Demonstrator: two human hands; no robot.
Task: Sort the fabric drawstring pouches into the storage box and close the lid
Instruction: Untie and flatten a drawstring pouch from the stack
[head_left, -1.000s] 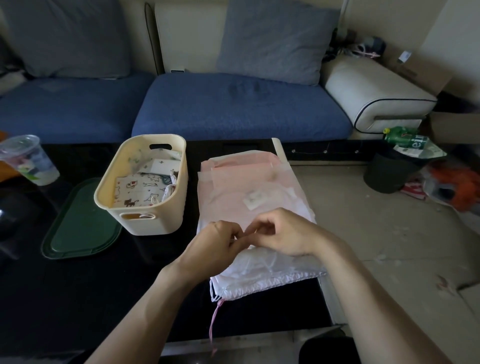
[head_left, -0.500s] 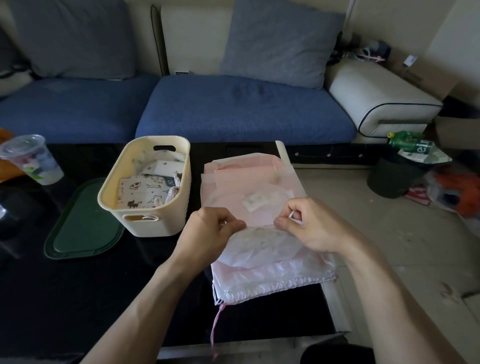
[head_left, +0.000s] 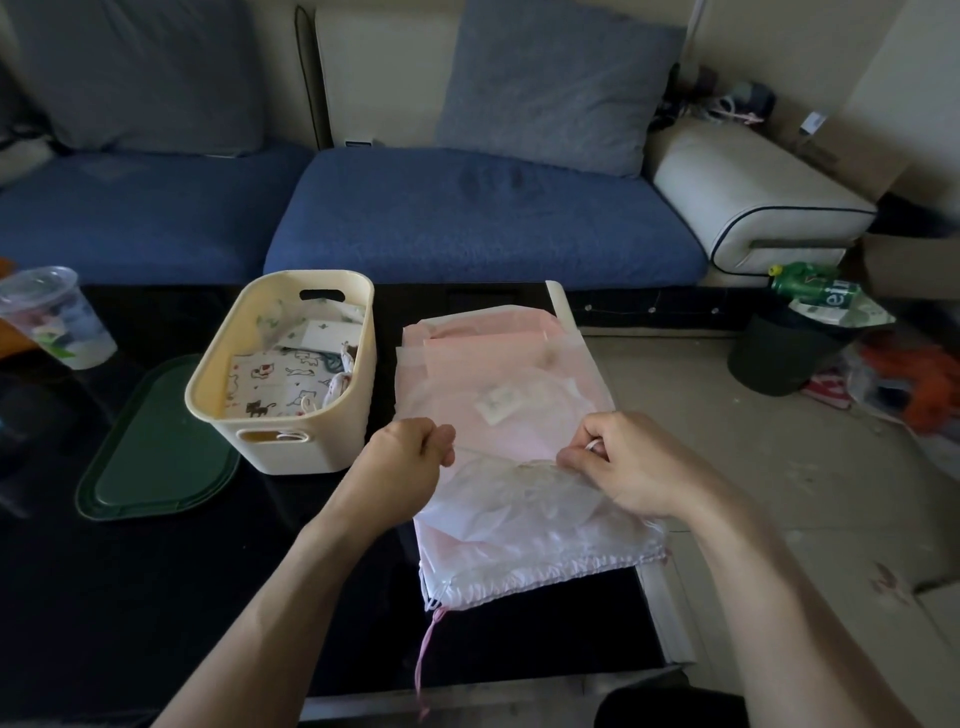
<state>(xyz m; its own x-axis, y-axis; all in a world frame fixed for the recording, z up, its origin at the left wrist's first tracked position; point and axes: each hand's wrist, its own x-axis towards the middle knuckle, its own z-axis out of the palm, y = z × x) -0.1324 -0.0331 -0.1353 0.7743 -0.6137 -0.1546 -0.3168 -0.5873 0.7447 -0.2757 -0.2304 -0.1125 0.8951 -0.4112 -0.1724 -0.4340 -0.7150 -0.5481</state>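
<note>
Dark low table before a blue sofa | left hand and right hand each pinching an edge of the top white pouch, on the pink pile between them | box just left of left hand, part filled, green lid beyond | likely light, limp, slippery: best held at edges or drawstring hem.

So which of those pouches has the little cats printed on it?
The cat-print pouch lying in the cream storage box, left of the hands. The pouches in the pile on the table are plain pink or white.
</note>
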